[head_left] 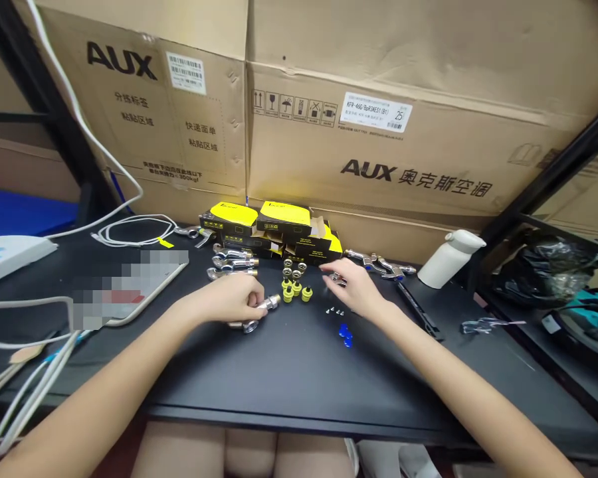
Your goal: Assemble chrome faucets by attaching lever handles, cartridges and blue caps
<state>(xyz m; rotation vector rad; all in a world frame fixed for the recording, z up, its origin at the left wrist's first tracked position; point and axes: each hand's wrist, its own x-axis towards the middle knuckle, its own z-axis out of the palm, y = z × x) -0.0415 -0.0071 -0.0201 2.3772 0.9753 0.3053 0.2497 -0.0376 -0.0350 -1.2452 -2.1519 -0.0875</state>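
Note:
My left hand (233, 294) is closed around a chrome faucet body (270, 303), its threaded end poking out to the right of my fingers. Another chrome faucet piece (250, 326) shows just below that hand. My right hand (353, 284) has its fingers curled on a small chrome metal part (335, 279), mostly hidden under them. Between my hands stand several yellow valve cartridges (296, 288) with black stems and several chrome rings (288, 265). Below my right hand lie several small screws (334, 311) and several blue caps (345, 335). More chrome faucet bodies (232, 263) lie behind my left hand.
Black-and-yellow boxes (284, 214) are stacked at the back against large cartons (299, 159). Chrome faucet parts (379, 263), a black strip (418, 309) and a white bottle (451, 259) are to the right. A blurred-out tablet-like device (152, 302) and white cables (134, 229) lie left.

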